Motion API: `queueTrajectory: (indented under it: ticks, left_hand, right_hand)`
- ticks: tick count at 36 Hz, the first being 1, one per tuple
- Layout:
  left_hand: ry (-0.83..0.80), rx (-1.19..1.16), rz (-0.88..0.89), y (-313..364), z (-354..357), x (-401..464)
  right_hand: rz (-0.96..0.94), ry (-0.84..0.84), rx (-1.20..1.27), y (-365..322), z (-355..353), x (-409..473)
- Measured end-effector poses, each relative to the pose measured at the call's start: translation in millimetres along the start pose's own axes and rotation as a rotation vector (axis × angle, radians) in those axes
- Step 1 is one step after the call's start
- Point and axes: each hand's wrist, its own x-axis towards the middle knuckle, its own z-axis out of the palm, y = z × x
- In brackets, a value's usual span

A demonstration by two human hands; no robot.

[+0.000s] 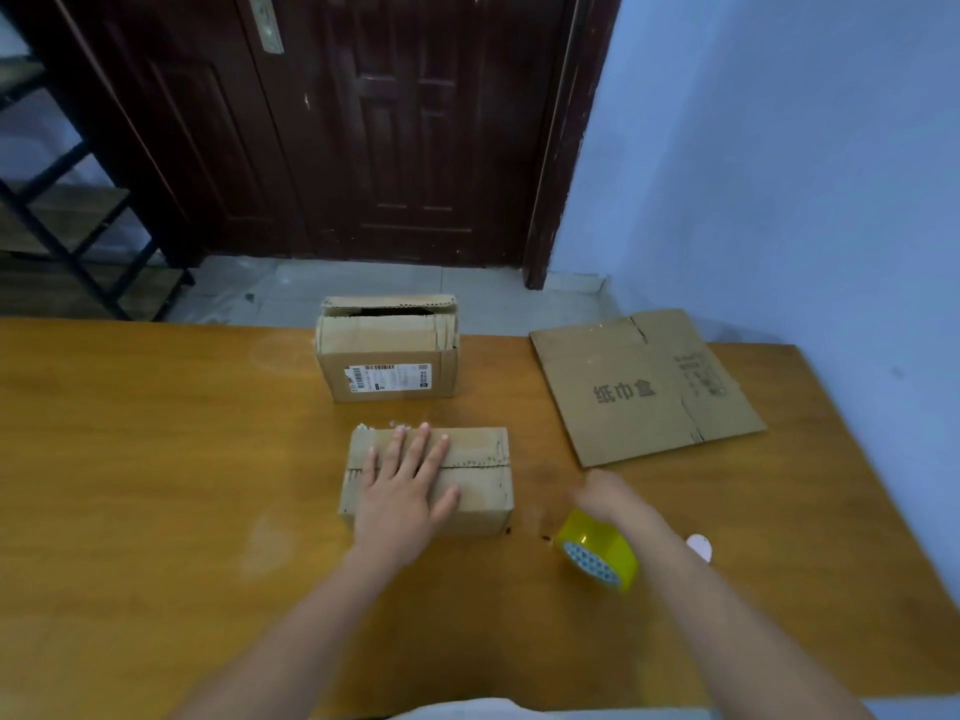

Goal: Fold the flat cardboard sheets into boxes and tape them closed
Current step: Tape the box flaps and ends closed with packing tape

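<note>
So the small closed cardboard box (pixel 470 480) is sat near the middle of the wooden table (pixel 156 459), flaps folded shut with the seam running across the top. The left hand (pixel 405 485) is laid flat on it, palm down, fingers straight and spread a bit, pointed toward 12 o'clock, thumb splayed out to the 3 o'clock side, forearm coming up from 6 o'clock. Nothing is gripped there, the lid is just pressed down.

The right hand (pixel 605 493) is blurred, off at 3 o'clock of that box, held just over the yellow tape roll (pixel 597 550), which is seen tilted on edge right under the wrist. Whether the roll is actually being held can't be told, the fingers are smeared out.

At 12 o'clock of the closed box, a second box with a shipping label (pixel 387 356) is stood with its top flaps loosely ajar. A flat cardboard sheet with printed characters (pixel 644 389) is laid out at 2 o'clock, partly hanging past the far table edge. A small white round thing (pixel 700 546) is spotted just beside the right forearm.
</note>
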Motion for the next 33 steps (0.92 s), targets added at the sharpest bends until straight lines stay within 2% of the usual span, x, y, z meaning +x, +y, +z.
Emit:
queueTrajectory:
  ticks: [6, 11, 14, 19, 28, 33]
  left_hand:
    - [-0.009, 0.004, 0.012, -2.7, 1.9, -0.3]
    - [0.007, -0.006, 0.032, -3.5, 4.0, -0.2]
    - [0.021, -0.011, 0.034, -2.8, 4.6, 0.6]
    - [-0.023, -0.028, 0.028, -3.8, 2.1, 0.0]
    - [-0.082, -0.057, 0.025, 1.4, -12.8, -0.2]
    - [-0.054, -0.133, -0.030, 15.0, -35.8, 8.5]
  right_hand:
    - [0.044, -0.329, -0.383, -31.1, 3.5, 9.3]
    - [0.055, -0.401, -0.472, -47.8, 10.2, 8.4]
    - [0.083, -0.343, -0.444, -38.1, 27.8, 27.2]
    - [0.165, -0.101, -0.311, -29.1, 28.4, 11.2]
    - [0.060, 0.002, -0.115, -13.6, 33.7, 5.4]
    - [0.010, 0.084, -0.166, -17.6, 38.1, -3.6]
